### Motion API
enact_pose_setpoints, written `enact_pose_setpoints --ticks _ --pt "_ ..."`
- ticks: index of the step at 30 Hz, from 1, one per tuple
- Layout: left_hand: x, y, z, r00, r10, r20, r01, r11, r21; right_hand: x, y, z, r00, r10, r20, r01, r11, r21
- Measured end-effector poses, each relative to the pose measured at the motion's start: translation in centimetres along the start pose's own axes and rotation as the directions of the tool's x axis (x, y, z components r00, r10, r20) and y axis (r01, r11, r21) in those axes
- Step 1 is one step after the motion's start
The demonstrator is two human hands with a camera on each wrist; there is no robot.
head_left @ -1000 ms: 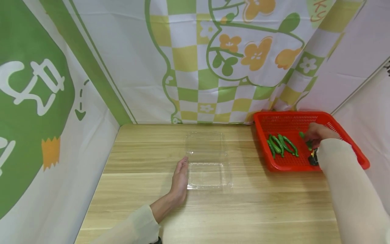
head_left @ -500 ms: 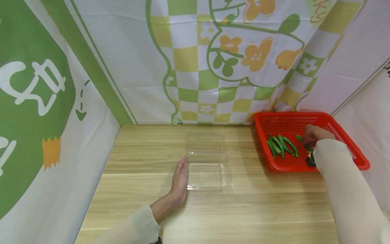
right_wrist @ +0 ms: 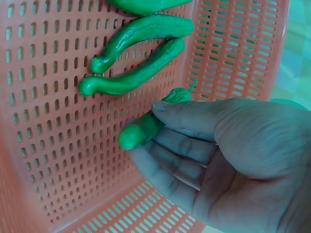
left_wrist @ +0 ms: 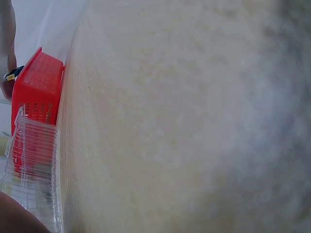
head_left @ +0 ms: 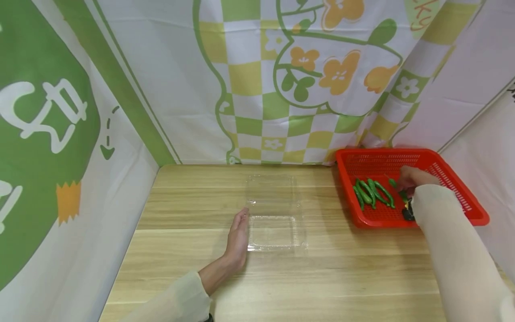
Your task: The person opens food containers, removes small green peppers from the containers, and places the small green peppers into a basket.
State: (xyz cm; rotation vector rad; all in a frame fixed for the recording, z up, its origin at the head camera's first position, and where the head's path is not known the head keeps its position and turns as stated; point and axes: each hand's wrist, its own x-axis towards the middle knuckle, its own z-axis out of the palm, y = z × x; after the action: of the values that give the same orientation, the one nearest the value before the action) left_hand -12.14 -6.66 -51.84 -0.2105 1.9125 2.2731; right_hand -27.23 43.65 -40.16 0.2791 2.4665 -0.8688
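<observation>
My right hand (head_left: 417,179) is inside the red plastic basket (head_left: 476,219). Its thumb and fingers pinch a green chili pepper (right_wrist: 132,137), which has a thin stem at its far end; the fingers cover part of the middle. To the left of it lie several more green chili peppers (head_left: 365,196) on the basket floor. At the middle of the table a clear plastic box (head_left: 273,230) stands with its lid (head_left: 270,188) folded back. My left hand (head_left: 237,241) rests against the box's left side with its fingers straight.
The basket stands at the table's back right, near the printed curtain (head_left: 245,80). Bare wooden table (head_left: 330,277) spreads in front of the box and basket. White cloth walls flank the table.
My right hand has shifted slightly left within the basket, with the green chili pepper in it. The left hand and the box keep their place.
</observation>
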Motion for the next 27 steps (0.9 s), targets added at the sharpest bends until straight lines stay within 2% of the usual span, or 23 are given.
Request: enact_pose_setpoints --ticks 2,3,4,6,9,11,12,14,17,20,22,25,27 --pt "0.0 0.0 0.0 1.0 0.0 -0.001 0.0 1.0 0.0 0.4 -0.1 -0.2 0.999 -0.011 0.047 0.017 0.991 -0.132" --pt "0.0 0.0 0.0 1.0 0.0 -0.001 0.0 1.0 -0.001 0.4 -0.1 -0.2 0.999 0.009 0.043 -0.004 0.993 -0.115" --pt "0.0 0.0 0.0 1.0 0.002 -0.002 -0.002 1.0 -0.001 0.3 -0.2 -0.2 0.999 0.038 0.031 -0.035 0.996 -0.087" --pt "0.0 0.1 0.1 1.0 0.005 -0.002 -0.005 1.0 0.0 0.1 -0.2 0.0 0.997 0.083 -0.006 -0.082 0.996 0.045" --pt "0.0 0.1 0.1 1.0 0.009 -0.004 -0.009 1.0 0.0 -0.3 -0.2 0.4 0.989 0.132 -0.073 -0.113 0.968 0.223" --pt "0.0 0.1 0.1 1.0 0.011 -0.004 -0.011 1.0 0.003 -0.5 -0.1 0.6 0.987 0.13 -0.097 -0.098 0.955 0.281" --pt "0.1 0.1 0.1 1.0 0.011 -0.004 -0.011 1.0 0.004 -0.6 -0.2 0.7 0.99 0.106 -0.092 -0.079 0.963 0.257" --pt "0.1 0.1 0.1 1.0 0.011 -0.005 -0.011 1.0 0.004 -0.7 -0.2 0.9 0.989 0.107 -0.104 -0.072 0.952 0.296" --pt "0.0 0.1 0.1 1.0 0.01 -0.003 -0.01 1.0 0.004 -0.6 -0.1 1.0 0.992 0.086 -0.091 -0.055 0.953 0.297" --pt "0.0 0.1 0.1 1.0 0.008 -0.004 -0.008 1.0 0.001 -0.3 -0.1 0.9 0.996 0.062 -0.064 -0.045 0.97 0.239" --pt "0.0 0.1 0.1 1.0 0.009 -0.004 -0.009 1.0 0.001 0.1 -0.2 0.8 1.0 -0.003 -0.01 0.004 0.996 0.086" --pt "0.0 0.1 0.1 1.0 0.007 -0.004 -0.007 1.0 -0.002 0.6 -0.4 0.6 0.996 -0.066 0.06 0.07 0.996 -0.056" --pt "0.0 0.1 0.1 1.0 0.004 -0.001 -0.004 1.0 -0.003 0.9 -0.3 0.5 0.994 -0.067 0.081 0.07 0.997 -0.042"
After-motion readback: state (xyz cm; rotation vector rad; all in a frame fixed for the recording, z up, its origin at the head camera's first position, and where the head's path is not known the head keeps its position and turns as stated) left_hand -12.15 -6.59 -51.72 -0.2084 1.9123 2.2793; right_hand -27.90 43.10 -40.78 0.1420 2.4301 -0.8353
